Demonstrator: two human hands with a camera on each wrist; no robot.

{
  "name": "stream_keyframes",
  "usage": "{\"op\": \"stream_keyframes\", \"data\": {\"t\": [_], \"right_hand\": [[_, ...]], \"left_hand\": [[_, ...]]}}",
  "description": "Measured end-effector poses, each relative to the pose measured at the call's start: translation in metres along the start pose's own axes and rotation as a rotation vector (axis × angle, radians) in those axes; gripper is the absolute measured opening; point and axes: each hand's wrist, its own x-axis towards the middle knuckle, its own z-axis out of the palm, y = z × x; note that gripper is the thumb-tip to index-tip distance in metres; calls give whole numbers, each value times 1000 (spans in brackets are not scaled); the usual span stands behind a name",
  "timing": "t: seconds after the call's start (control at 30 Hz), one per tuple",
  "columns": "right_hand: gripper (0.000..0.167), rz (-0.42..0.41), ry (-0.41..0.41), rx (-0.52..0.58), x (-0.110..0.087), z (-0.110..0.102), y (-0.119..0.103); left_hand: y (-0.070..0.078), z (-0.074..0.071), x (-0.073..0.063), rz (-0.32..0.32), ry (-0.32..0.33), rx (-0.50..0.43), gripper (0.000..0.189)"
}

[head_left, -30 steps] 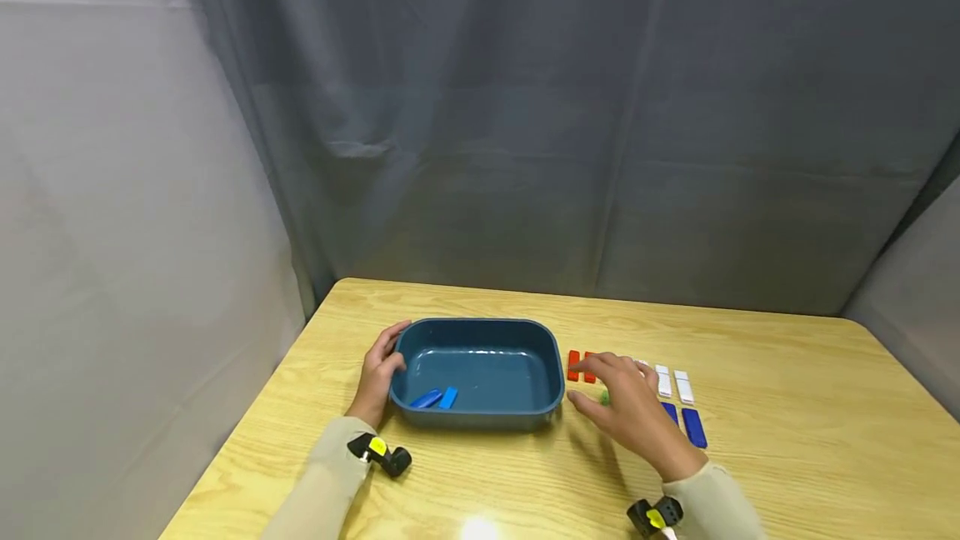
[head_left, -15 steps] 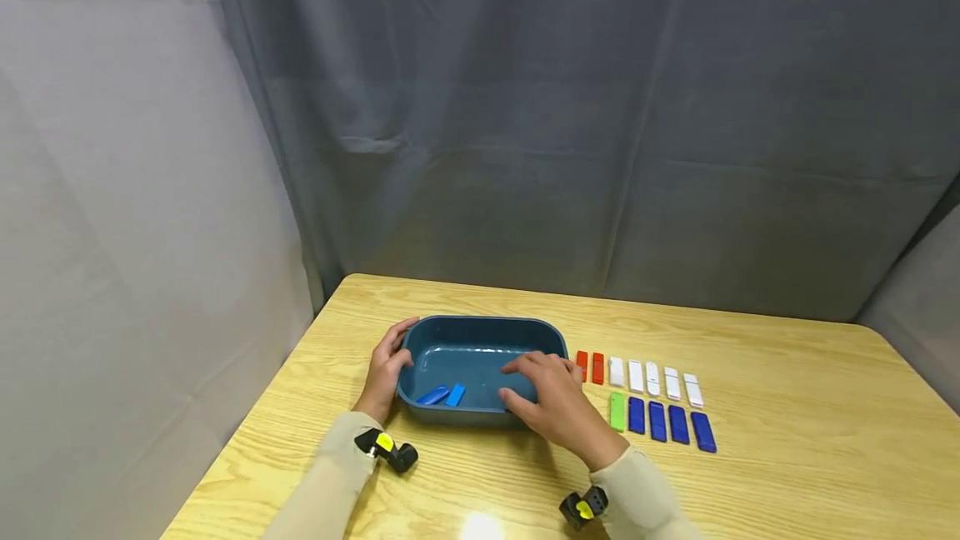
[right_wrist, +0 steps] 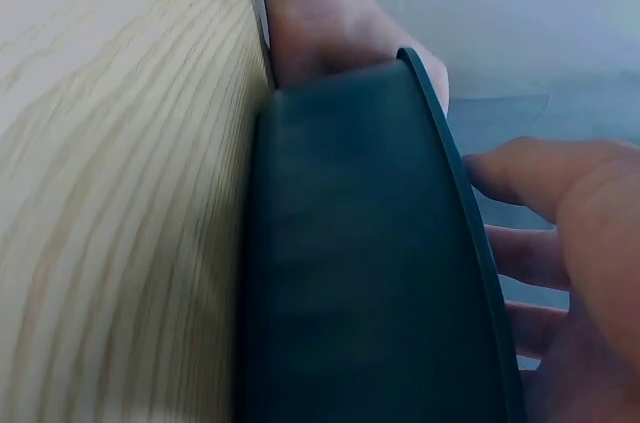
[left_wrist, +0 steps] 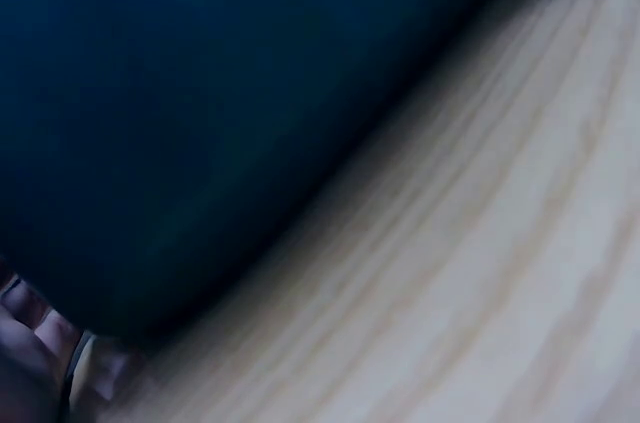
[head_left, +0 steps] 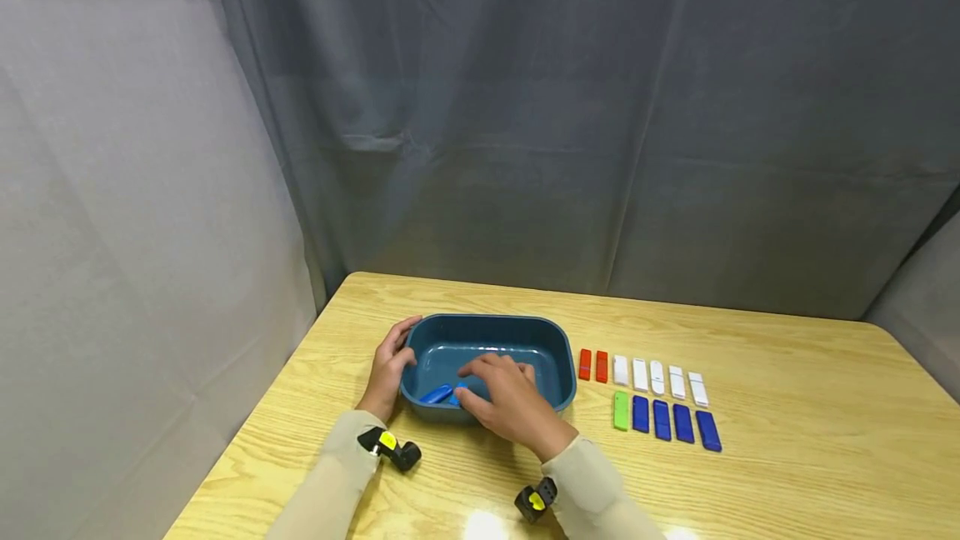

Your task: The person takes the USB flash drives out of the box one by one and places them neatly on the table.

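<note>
A dark teal plastic bin (head_left: 491, 417) stands on the table in the head view. My left hand (head_left: 387, 372) grips its left end, thumb over the rim and fingers along the outer wall. On the bin's floor, at the near left, lie a blue stick (head_left: 436, 394) and a lighter blue stick (head_left: 456, 397), both small and flat like USB sticks. My right hand (head_left: 510, 398) reaches over the near rim into the bin, thumb and forefinger apart around the lighter one and partly covering it. The right wrist view shows the right hand (right_wrist: 590, 243) beyond the bin's rim.
Right of the bin, two rows of similar sticks lie on the wooden table (head_left: 810, 407). The back row has red sticks (head_left: 584, 364) and white sticks (head_left: 657, 377); the front row has a green stick (head_left: 621, 411) and blue sticks (head_left: 662, 420). Grey curtains (head_left: 525, 123) hang behind.
My right hand has moved left from over the rows on the table into the bin, reaching the lighter blue stick. My left hand stays at the bin's left end.
</note>
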Motion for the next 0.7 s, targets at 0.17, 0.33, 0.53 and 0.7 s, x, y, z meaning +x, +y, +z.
{"op": "stream_keyframes", "data": {"t": [0.17, 0.33, 0.53, 0.7], "right_hand": [[30, -7, -26, -22, 7, 7, -7], [33, 10, -52, -44, 9, 13, -9], [41, 36, -104, -89, 9, 18, -8], [58, 58, -164, -121, 10, 20, -9]], "left_hand": [[1, -1, 0, -7, -8, -1, 62], [-1, 0, 0, -13, -15, 1, 62], [-4, -1, 2, -4, -19, 13, 62], [-4, -2, 1, -10, -16, 16, 62]]}}
